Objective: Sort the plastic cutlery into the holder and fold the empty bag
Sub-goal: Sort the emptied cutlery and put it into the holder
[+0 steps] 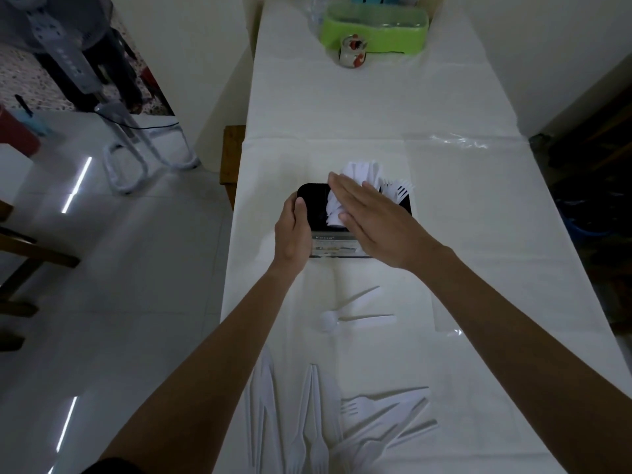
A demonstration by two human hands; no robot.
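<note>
White cutlery (352, 186) half sorted into black holder (316, 203), mid-bench (478, 234).
Steadied at its left wall by left hand (290, 234), fingers wrapped; patted level by flat right hand (372, 224), fingers together. Best pressed gently, holder braced. Loose forks (369, 415), spoon (331, 321) near; bag (458, 140) beyond.

This looks like a home dining space. A long table (478, 206) under a white cloth runs toward 12 o'clock, where a green plastic container (376, 29) and a small painted ceramic jar (352, 51) stand near the wall. At 10 o'clock a standing fan (78, 73) with a looped white base sits on glossy pale floor tiles (136, 268), its cord trailing. Speckled flooring shows through a doorway behind it. Dark wooden furniture (20, 254) sits at 9 o'clock.
</note>
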